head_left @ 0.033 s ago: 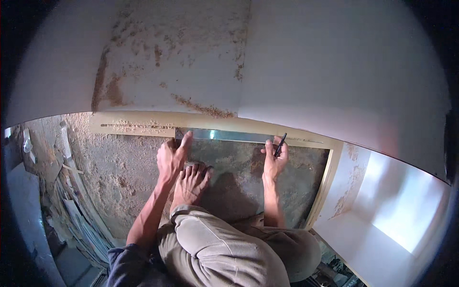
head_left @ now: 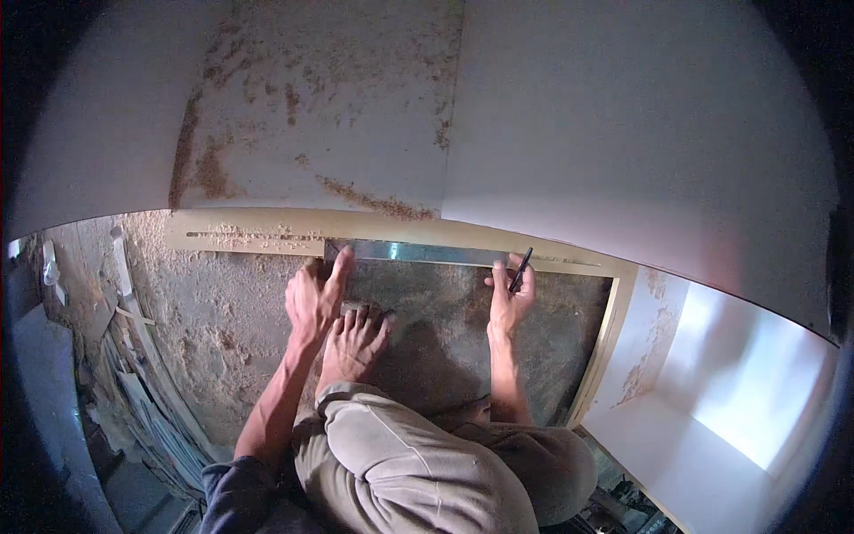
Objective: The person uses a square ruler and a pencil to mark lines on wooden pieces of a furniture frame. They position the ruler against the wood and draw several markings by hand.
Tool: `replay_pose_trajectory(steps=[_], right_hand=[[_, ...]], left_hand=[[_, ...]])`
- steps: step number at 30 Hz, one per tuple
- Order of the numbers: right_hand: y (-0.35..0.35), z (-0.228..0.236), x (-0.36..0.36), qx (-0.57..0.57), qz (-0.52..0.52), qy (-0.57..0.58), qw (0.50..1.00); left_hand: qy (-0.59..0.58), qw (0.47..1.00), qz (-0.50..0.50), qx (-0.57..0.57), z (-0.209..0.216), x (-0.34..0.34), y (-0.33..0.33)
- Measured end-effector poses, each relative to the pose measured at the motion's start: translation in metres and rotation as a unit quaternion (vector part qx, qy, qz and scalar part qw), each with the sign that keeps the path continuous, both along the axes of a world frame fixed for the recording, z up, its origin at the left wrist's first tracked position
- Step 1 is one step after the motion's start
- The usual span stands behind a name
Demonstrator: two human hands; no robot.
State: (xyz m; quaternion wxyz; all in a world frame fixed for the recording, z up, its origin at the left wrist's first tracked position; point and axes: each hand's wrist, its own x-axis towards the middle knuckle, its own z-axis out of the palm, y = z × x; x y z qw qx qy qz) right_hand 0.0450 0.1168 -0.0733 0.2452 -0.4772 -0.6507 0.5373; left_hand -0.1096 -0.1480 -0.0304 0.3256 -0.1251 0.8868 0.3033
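A flat metal ruler (head_left: pixel 422 253) lies along the front edge of a pale wooden frame (head_left: pixel 294 222). At its left end my left hand (head_left: pixel 313 298) is closed, the thumb pressed on top and the fingers at the edge below. My right hand (head_left: pixel 509 303) is at the ruler's right end, its thumb beside the metal. A slim black pen (head_left: pixel 522 269) stands tilted between the fingers of this hand. Narrow slots run along the frame on both sides of the ruler, with sawdust thick around the left one.
White panels (head_left: pixel 614 116) rise just beyond the frame, dusted with wood shavings at left. A white open box (head_left: pixel 703 418) stands at right. Offcut strips (head_left: pixel 151 409) lie at far left on the sawdust-covered floor (head_left: pixel 213 356). My bare foot (head_left: pixel 356 347) rests between my hands.
My left hand has shifted very slightly to the left at the ruler's end. The right hand and the pen stay in place.
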Motion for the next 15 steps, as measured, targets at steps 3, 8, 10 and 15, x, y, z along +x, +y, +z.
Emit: replay_pose_trajectory(steps=[3, 8, 10, 15], right_hand=[[0.001, -0.001, -0.001, 0.012, 0.003, 0.015, 1.0], [0.0, -0.003, 0.001, 0.01, 0.011, 0.02, 1.0], [-0.001, -0.002, 0.0, 0.006, 0.01, 0.019, 1.0], [-0.002, 0.003, -0.002, 0.032, 0.014, -0.022, 0.999]], left_hand=[[0.371, 0.925, -0.085, -0.004, -0.001, 0.027, -0.004], [0.327, 0.863, -0.367, 0.118, 0.008, 0.062, 0.012], [0.332, 0.81, -0.469, 0.118, 0.004, 0.063, 0.033], [0.255, 0.836, -0.474, 0.111, -0.009, 0.064, 0.063]])
